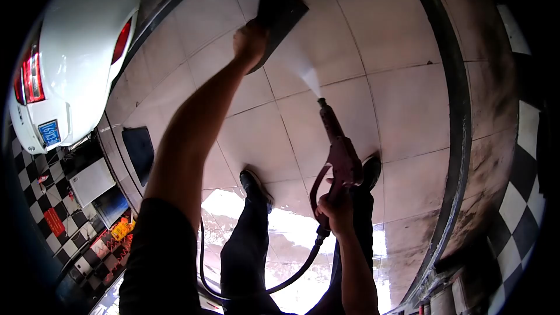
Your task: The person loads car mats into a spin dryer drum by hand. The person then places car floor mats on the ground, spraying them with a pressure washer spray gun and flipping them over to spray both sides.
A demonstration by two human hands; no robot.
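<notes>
Out ahead, my left hand point(251, 42) grips the edge of a dark flat piece that looks like a car floor mat point(282, 13), held tilted above the tiles. My right hand point(337, 209) is wrapped around the handle of a dark red spray gun point(344, 160). A white fan of spray point(311, 79) leaves its nozzle toward the mat, apart from it. From the gun's base a black hose point(300, 271) curves down past my legs. The mat's far side is hidden.
A white car point(87, 41) stands at the left. Another dark mat point(138, 150) lies near it, by a white box point(92, 182) and a yellow object point(122, 229). Dark raised strips point(458, 111) border the tiled floor point(408, 111). My shoes point(254, 186) are on the tiles.
</notes>
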